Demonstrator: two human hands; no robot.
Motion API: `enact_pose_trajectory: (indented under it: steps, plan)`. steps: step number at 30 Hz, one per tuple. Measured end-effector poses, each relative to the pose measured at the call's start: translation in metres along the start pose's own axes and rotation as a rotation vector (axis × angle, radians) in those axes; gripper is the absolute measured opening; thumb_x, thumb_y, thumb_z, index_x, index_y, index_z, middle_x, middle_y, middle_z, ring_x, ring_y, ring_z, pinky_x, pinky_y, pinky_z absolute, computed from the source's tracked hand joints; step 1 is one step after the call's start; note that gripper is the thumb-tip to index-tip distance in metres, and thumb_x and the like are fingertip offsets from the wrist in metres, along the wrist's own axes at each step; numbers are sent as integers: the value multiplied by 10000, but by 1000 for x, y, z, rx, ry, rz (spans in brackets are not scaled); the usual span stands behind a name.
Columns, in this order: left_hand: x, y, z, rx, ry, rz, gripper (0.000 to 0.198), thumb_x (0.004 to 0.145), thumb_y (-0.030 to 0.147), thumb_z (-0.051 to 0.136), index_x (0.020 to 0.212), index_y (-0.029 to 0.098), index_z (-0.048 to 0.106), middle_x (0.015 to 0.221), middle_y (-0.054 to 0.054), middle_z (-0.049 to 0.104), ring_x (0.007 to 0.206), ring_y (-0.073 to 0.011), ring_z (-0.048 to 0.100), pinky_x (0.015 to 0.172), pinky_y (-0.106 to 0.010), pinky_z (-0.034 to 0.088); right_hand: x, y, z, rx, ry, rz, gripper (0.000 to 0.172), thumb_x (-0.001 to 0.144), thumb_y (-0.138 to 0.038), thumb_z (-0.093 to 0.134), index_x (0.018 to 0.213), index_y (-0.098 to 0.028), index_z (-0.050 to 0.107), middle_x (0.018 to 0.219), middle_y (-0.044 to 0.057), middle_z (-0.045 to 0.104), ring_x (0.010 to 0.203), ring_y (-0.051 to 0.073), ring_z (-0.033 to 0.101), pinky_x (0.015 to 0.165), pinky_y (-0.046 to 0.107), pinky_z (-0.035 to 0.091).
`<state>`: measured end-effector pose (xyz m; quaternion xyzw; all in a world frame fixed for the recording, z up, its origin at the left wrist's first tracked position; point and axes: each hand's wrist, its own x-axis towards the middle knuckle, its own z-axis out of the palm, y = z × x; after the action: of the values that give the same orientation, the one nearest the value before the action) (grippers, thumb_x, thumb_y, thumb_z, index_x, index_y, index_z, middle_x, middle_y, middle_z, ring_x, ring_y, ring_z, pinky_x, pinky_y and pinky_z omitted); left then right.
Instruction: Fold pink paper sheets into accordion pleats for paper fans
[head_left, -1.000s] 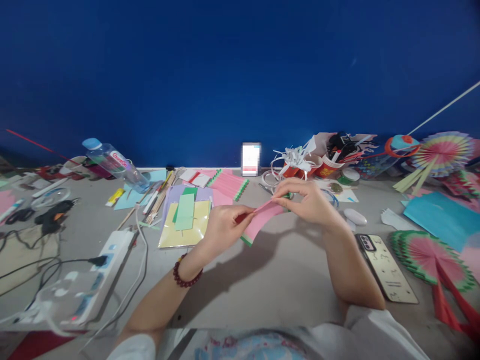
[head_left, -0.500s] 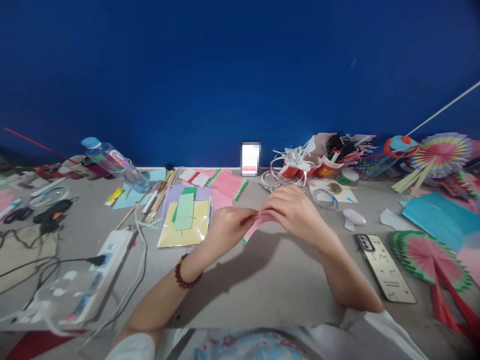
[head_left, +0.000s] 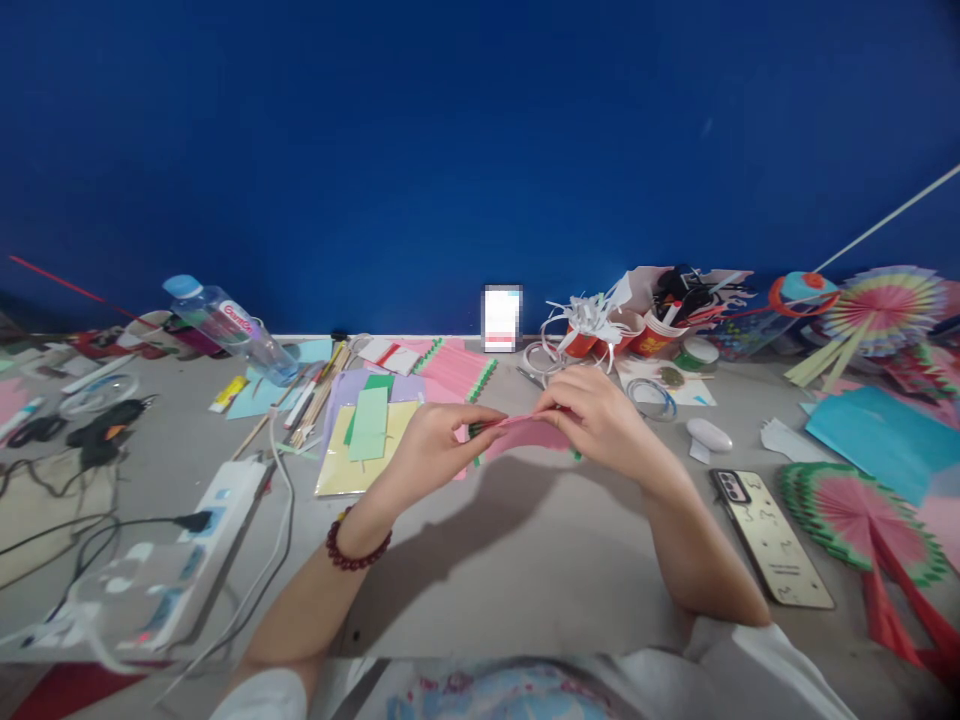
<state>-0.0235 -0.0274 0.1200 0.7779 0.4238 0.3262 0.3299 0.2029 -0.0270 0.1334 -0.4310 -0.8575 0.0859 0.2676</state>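
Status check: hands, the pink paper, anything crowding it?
Left hand and right hand both pinch the pink green-edged paper strip, held above the grey table. Yellow card stack lies just left, apart.

Craft workshop: bench [head_left: 525,560] strewn with coloured paper sheets [head_left: 367,440], folded paper fans [head_left: 855,510], glue gun [head_left: 105,435], cups of tools [head_left: 660,330].

A grey table top [head_left: 525,560], cluttered at its far edge and evenly lit, is backed along its full width by a deep blue wall [head_left: 450,150].
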Motion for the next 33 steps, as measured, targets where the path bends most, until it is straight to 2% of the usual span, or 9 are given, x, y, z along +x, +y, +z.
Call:
enact_pose_trajectory:
  steps: [11, 17, 21, 24, 27, 30, 33]
  plan:
    - [0, -2, 0, -4, 47, 32, 138, 858, 313, 644, 860, 235, 758, 840, 23, 764, 730, -136, 705, 604, -181, 508, -1, 0, -1, 26, 14, -13, 159, 896, -119, 517, 793, -190, 615, 769, 17, 608, 774, 169, 521, 745, 312, 356]
    - [-3, -8, 6, 120, 123, 130, 128, 864, 239, 632, 881, 243, 758, 813, 26, 766, 668, -133, 703, 575, -192, 486, -3, -1, -3, 3, 4, -17, 154, 918, -174, 522, 811, -193, 629, 795, 22, 633, 794, 174, 537, 745, 315, 357]
    - [-3, -8, 9, 126, 100, 139, 134, 857, 193, 630, 887, 241, 751, 854, 29, 767, 699, -138, 710, 608, -197, 496, -2, -6, -2, -36, -30, -29, 143, 927, -222, 532, 860, -197, 656, 843, 34, 677, 842, 190, 567, 768, 330, 355]
    - [-3, -3, 10, 92, 61, 116, 121, 875, 228, 618, 878, 239, 738, 833, 28, 765, 656, -126, 695, 571, -194, 485, -2, -10, 2, -27, -57, -64, 158, 933, -263, 542, 862, -200, 668, 821, 28, 693, 822, 181, 583, 751, 326, 345]
    - [-4, 2, 9, 30, 64, 60, 147, 872, 305, 631, 988, 241, 695, 816, 18, 759, 645, -130, 689, 538, -197, 473, -2, -11, 6, 1, -35, -73, 166, 923, -228, 560, 811, -198, 680, 753, 15, 693, 754, 161, 590, 714, 320, 335]
    - [-4, 3, 7, -68, 81, 10, 322, 809, 364, 702, 1104, 249, 646, 894, -11, 752, 788, -167, 712, 513, -191, 467, -2, -9, 7, 105, 16, -43, 137, 890, -192, 604, 789, -208, 696, 718, 0, 700, 706, 148, 593, 720, 317, 357]
    - [-3, 2, 3, -138, 109, 4, 300, 753, 358, 754, 1019, 235, 689, 936, -33, 742, 846, -177, 701, 534, -192, 494, -2, -8, 6, 229, 77, 26, 144, 861, -172, 628, 743, -211, 700, 681, 3, 692, 682, 151, 582, 712, 310, 399]
